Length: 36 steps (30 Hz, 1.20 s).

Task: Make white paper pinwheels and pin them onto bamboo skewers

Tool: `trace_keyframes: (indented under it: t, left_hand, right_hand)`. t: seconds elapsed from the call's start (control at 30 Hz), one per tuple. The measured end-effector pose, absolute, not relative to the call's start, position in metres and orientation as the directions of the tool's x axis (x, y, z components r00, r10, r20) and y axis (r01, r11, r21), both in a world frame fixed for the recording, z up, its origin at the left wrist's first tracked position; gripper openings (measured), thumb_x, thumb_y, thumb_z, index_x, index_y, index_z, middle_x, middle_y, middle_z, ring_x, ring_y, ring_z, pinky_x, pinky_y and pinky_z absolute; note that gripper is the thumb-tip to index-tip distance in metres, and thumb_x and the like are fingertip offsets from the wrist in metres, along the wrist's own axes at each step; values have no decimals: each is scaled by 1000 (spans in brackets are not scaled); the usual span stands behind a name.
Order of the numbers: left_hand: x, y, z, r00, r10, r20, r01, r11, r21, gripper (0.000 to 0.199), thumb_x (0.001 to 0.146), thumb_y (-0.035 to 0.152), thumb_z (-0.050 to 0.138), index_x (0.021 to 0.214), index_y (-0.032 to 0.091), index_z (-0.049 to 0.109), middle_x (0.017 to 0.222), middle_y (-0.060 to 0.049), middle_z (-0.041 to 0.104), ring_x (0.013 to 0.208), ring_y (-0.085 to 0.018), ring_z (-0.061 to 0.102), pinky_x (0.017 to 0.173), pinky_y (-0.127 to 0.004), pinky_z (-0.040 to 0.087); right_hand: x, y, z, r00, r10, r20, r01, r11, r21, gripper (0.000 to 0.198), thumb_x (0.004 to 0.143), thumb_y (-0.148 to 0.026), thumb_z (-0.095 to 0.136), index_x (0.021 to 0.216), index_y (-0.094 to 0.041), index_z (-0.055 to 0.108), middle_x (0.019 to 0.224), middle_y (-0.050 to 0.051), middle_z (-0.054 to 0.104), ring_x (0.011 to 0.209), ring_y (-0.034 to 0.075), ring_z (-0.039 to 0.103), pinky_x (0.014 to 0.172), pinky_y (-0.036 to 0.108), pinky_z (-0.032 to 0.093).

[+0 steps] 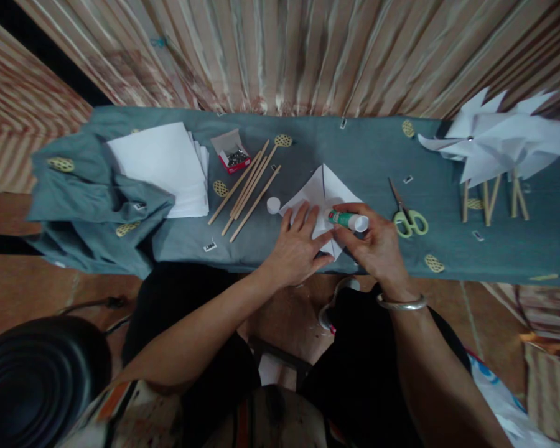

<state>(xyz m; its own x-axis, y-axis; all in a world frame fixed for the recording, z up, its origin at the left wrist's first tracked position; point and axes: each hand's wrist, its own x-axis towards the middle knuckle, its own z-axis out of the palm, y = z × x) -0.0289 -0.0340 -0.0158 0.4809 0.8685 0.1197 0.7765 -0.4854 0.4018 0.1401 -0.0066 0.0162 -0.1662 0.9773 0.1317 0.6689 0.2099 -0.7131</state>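
Observation:
A square sheet of white paper point(338, 186) with cuts or creases running in from its corners lies on the cloth in front of me. My left hand point(298, 242) rests on its left part, fingers spread flat. In my right hand point(373, 239) is a green and white glue stick point(343, 219), tilted, its tip at the middle of the paper. Its white cap point(273, 205) appears to lie by the paper's left corner. Green-handled scissors point(407, 218) lie to the right of my right hand.
Several wooden sticks point(249, 190) lie left of the paper, near an open red box point(233, 152) of small metal pins. A stack of white paper point(156, 162) is farther left. Finished paper pinwheels point(494, 137) on sticks lie at the right. Grey-green cloth point(373, 149) covers the table.

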Motion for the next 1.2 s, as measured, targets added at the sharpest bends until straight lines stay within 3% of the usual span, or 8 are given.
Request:
trace_keyframes:
  t: [0.13,0.5,0.87,1.2]
  left_hand:
    - [-29,-34,-12,478,873,95,780,-472,411,49,86,49,61,126,21,61,154,-18,34,146,-40,22,114,-66,17]
    - [-28,-35,-19,459,880,122,767,-462,445,49,86,50,61,127,24,59,161,-14,20,148,-41,13,114,-68,17]
    - [-29,-34,-19,463,876,132,766,-471,437,49,84,49,64,125,23,60,159,-16,24,147,-42,16,113,-68,18]
    - [-29,-35,-15,470,877,101,773,-464,433,53,85,50,62,130,24,57,159,-16,25,147,-41,16,113,-68,17]
  right_hand:
    - [138,-8,16,-184,976,116,650,209,-731,27,79,-27,65,106,-25,68,96,3,75,75,21,67,71,35,53]
    - [132,1,10,-225,969,106,551,216,-806,28,78,-23,61,105,-25,69,103,3,74,89,23,68,82,40,54]
    - [126,11,11,-240,963,123,596,247,-764,28,77,-22,60,104,-24,69,91,1,74,67,17,63,67,33,51]
    - [125,17,9,-200,968,153,538,239,-808,23,76,-23,62,97,-21,69,86,2,73,69,18,63,66,32,50]
